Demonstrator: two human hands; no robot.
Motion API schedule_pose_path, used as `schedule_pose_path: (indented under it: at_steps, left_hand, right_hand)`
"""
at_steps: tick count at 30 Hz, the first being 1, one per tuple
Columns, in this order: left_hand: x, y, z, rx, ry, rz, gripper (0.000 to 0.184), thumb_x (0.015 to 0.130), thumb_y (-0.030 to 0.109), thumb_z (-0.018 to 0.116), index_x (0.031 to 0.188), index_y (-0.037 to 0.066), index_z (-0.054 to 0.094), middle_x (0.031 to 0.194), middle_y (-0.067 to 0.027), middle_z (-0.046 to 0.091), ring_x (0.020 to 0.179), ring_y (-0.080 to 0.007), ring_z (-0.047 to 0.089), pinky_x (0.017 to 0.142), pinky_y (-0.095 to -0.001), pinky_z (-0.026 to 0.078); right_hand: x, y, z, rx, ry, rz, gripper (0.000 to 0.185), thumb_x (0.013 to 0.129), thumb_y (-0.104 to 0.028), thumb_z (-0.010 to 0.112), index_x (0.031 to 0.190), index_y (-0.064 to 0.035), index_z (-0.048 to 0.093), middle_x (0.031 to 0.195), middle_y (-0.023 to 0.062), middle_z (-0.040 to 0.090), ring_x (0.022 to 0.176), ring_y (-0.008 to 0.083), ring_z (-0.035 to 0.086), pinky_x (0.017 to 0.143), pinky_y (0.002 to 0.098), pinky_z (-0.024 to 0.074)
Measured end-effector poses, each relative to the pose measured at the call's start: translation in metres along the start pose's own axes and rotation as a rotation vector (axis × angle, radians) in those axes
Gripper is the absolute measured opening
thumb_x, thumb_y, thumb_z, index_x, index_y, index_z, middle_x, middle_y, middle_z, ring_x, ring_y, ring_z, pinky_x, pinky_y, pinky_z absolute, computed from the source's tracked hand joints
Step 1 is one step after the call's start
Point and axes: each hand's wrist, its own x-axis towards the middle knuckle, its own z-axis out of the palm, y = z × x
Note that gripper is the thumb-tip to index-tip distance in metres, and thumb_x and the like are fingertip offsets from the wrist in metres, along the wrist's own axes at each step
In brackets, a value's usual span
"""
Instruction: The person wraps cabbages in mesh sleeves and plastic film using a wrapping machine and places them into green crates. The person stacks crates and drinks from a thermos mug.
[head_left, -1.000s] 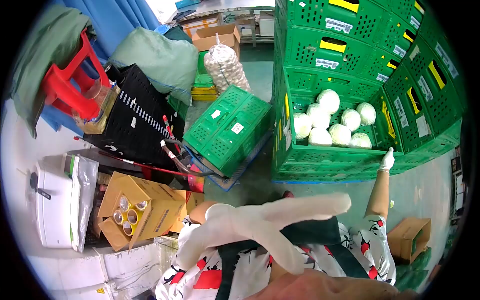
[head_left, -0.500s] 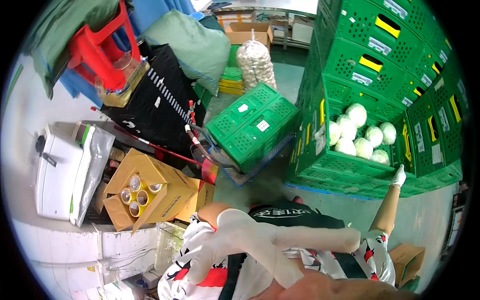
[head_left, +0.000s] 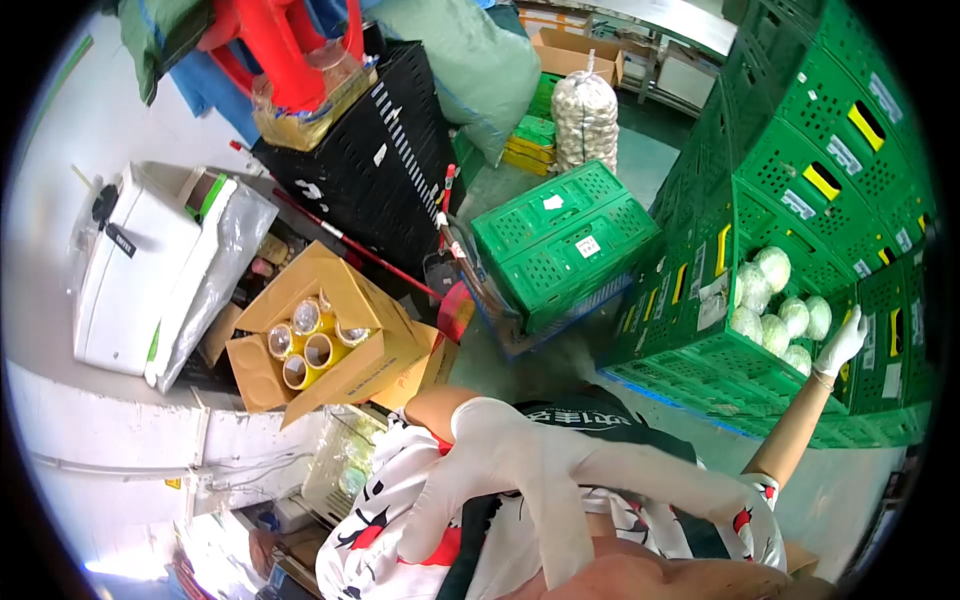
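My left hand [head_left: 515,450], in a white glove, is raised very near the camera. Its fingers are spread and nothing is held; the wrist is mostly hidden behind it. On the right, my gloved right hand [head_left: 843,345] reaches out to the near right corner of a green crate [head_left: 700,335]. Its fingers look stretched upward and apart, with nothing visible in them. Whether it touches the crate wall I cannot tell. Several pale green cabbages [head_left: 794,317] lie in that crate, just left of the hand.
Green crates [head_left: 810,150] are stacked behind the cabbages. A closed green crate [head_left: 565,245] sits on a blue trolley. Left are a cardboard box [head_left: 385,350] of tape rolls, black crates [head_left: 370,180] and a red stool [head_left: 285,60]. A net bag [head_left: 585,120] of pale bulbs stands behind.
The view has turned, so the surroundings shift right and the cabbages sit lower. My right hand has lifted from the crate rim, nearer the cabbages. My left hand stays spread near the camera.
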Motion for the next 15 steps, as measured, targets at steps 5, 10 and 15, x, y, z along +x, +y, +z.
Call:
schedule_pose_path:
  at_steps: [5, 10, 15]
  left_hand:
    - [0.009, -0.052, -0.03, 0.344, 0.187, 0.68, 0.062, 0.092, 0.06, 0.053, 0.13, 0.011, 0.058, 0.134, -0.0461, 0.043, 0.122, -0.0634, 0.045, 0.1, -0.072, 0.032]
    - [-0.015, -0.04, -0.085, 0.329, 0.192, 0.631, 0.058, 0.092, 0.068, 0.043, 0.123, 0.019, 0.054, 0.146, -0.0372, 0.036, 0.129, -0.0598, 0.039, 0.108, -0.0736, 0.02]
    - [-0.031, 0.025, -0.147, 0.119, 0.886, 0.238, 0.081, 0.091, 0.072, 0.038, 0.149, 0.016, 0.033, 0.161, -0.0262, 0.017, 0.146, -0.0456, 0.022, 0.118, -0.0655, 0.008]
  right_hand:
    - [0.001, -0.126, 0.048, 0.212, -0.146, -0.1, 0.057, 0.098, -0.034, 0.057, 0.137, 0.0075, 0.051, 0.136, 0.0192, 0.058, 0.117, 0.0268, 0.059, 0.103, 0.0358, 0.0425]
    - [-0.007, -0.222, 0.114, 0.392, -0.318, -0.057, 0.055, 0.1, -0.033, 0.055, 0.142, 0.002, 0.049, 0.139, 0.0169, 0.055, 0.124, 0.0278, 0.054, 0.101, 0.0367, 0.0445]
    - [-0.016, -0.271, 0.203, 0.55, -0.466, -0.006, 0.051, 0.099, -0.032, 0.056, 0.137, 0.002, 0.055, 0.142, 0.0142, 0.054, 0.132, 0.0241, 0.047, 0.111, 0.0371, 0.0327]
